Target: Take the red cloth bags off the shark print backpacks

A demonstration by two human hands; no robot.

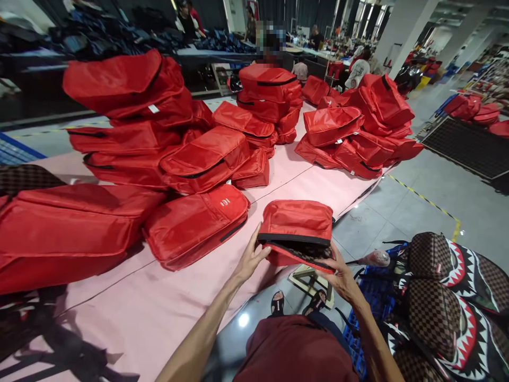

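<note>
Between my two hands is a red bag [298, 220] with a black zip edge, held at the front edge of the pink-covered table [178, 297]. Its zipped opening gapes toward me, and a dark patterned inside shows in the gap. My left hand [253, 254] grips the bag's left side, thumb near the opening. On the right side, my right hand [338, 269] holds the lower corner of the opening's rim. Left of the bag lies a larger red bag [194, 228] with a small pale mark, apart from my left hand.
Red bags are piled at the left [127, 138], centre back [266, 87] and right back [358, 132]. Checkered backpacks [433, 318] with shark-mouth prints sit on a blue pallet [369, 292] at right. A stool [312, 286] stands under the table's edge. Other people work farther back.
</note>
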